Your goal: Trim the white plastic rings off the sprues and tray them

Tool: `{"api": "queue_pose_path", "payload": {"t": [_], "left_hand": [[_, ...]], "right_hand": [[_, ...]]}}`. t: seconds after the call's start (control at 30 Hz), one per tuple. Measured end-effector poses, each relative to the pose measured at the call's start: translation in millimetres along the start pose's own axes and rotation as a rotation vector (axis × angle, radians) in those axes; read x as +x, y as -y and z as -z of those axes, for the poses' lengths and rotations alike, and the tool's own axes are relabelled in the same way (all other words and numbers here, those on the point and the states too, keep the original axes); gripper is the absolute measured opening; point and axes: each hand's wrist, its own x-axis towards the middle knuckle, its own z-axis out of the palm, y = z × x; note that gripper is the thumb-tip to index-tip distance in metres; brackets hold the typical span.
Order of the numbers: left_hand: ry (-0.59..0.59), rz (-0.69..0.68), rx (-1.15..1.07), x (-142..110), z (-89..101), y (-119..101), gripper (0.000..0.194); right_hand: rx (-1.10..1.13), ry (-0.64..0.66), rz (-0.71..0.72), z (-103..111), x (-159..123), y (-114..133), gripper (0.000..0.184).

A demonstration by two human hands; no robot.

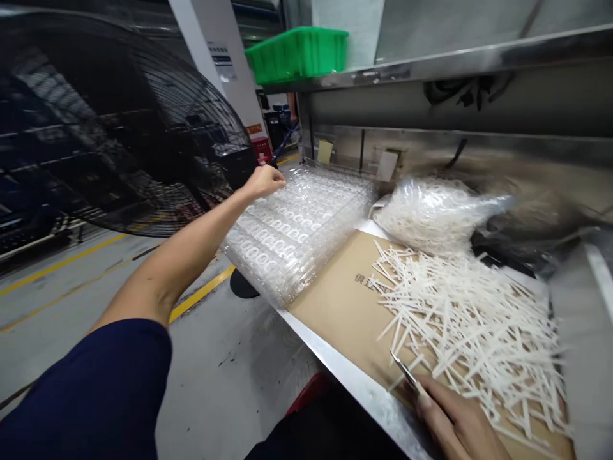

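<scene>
My left hand (265,181) reaches out to the far left edge of a stack of clear plastic trays (292,223), its fingers pinched together. What lies between those fingers, if anything, is hidden. White ring-shaped parts sit in rows in the top tray. At the lower right, my right hand (454,415) is closed around a slim, pointed metal tool (405,369) resembling a craft knife. Its tip points up and left, near a heap of thin white plastic sticks (460,319) spread on brown cardboard (330,287).
Behind the sticks lies a clear bag of white parts (431,214). A green bin (301,54) stands on the metal shelf (431,67) above. A large black fan (143,121) is close on the left. The table's metal edge (345,370) runs diagonally before me.
</scene>
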Motion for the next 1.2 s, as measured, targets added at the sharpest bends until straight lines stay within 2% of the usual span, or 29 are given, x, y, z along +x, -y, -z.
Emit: {"api": "queue_pose_path", "payload": {"t": [0.07, 0.13, 0.23, 0.3, 0.4, 0.47, 0.5, 0.57, 0.63, 0.8, 0.87, 1.0, 1.1, 1.2], "left_hand": [[0.014, -0.088, -0.001, -8, -1.3, -24, 0.03], [0.01, -0.306, 0.083, -12, -10.8, -58, 0.046], [0.114, -0.592, 0.138, -29, -38.7, -129, 0.067], [0.317, -0.748, 0.118, -58, -62.2, -185, 0.058], [0.639, -0.932, 0.101, -109, -102.1, -261, 0.024], [0.758, -0.998, 0.164, -133, -127.7, -295, 0.024], [0.782, -1.019, 0.219, -141, -138.4, -306, 0.029], [0.772, -1.036, 0.338, -146, -154.1, -318, 0.034], [0.726, -1.024, 0.419, -142, -163.4, -319, 0.033], [0.749, -0.923, 0.429, -125, -174.9, -301, 0.005], [0.727, -0.921, 0.374, -126, -178.1, -294, 0.003], [0.652, -1.045, 0.19, -153, -185.4, -297, 0.01], [0.704, -1.141, 0.125, -183, -194.3, -306, 0.015], [0.726, -1.139, 0.11, -201, -200.2, -312, 0.011]], "right_hand": [[0.001, 0.048, -0.016, 6, 0, 19, 0.043], [-0.035, 0.091, 0.002, 9, 2, 33, 0.038], [-0.175, 0.108, 0.066, 8, 6, 33, 0.028], [-0.234, 0.11, 0.069, 4, 5, 29, 0.025], [-0.312, 0.13, 0.116, -4, 0, 28, 0.026], [-0.368, 0.146, 0.172, -9, -4, 29, 0.029], [-0.394, 0.152, 0.201, -11, -5, 29, 0.03], [-0.435, 0.16, 0.255, -15, -6, 29, 0.032], [-0.463, 0.16, 0.298, -18, -6, 28, 0.033], [-0.498, 0.135, 0.345, -18, -8, 27, 0.033], [-0.502, 0.129, 0.353, -18, -9, 27, 0.033], [-0.511, 0.119, 0.345, -18, -10, 27, 0.034], [-0.517, 0.128, 0.342, -19, -10, 26, 0.034], [-0.517, 0.133, 0.341, -19, -10, 26, 0.036]]}}
